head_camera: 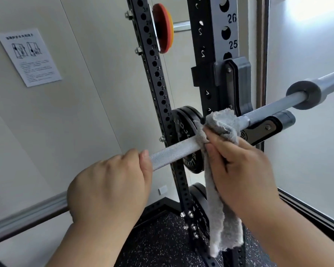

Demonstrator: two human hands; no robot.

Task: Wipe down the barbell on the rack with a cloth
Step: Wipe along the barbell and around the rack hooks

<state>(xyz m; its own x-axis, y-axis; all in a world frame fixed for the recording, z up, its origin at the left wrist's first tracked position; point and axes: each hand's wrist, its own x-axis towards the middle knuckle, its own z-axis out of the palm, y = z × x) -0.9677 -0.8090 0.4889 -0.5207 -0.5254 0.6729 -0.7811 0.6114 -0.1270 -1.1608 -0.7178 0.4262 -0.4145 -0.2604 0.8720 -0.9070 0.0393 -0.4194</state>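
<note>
The silver barbell (174, 149) runs from the lower left up to the right and rests in a black J-hook (266, 128) on the rack upright (216, 45). My left hand (110, 189) is closed around the knurled shaft left of centre. My right hand (241, 170) presses a grey cloth (218, 124) around the shaft just left of the hook. The cloth's loose end hangs down below my palm. The bar's collar and sleeve (307, 93) stick out past the hook on the right.
Black weight plates (183, 122) hang on the rear upright (154, 64) behind the bar, and another sits lower down. An orange disc (164, 27) is mounted higher up. A printed notice (29, 56) is on the left wall. Speckled rubber flooring (162, 239) lies below.
</note>
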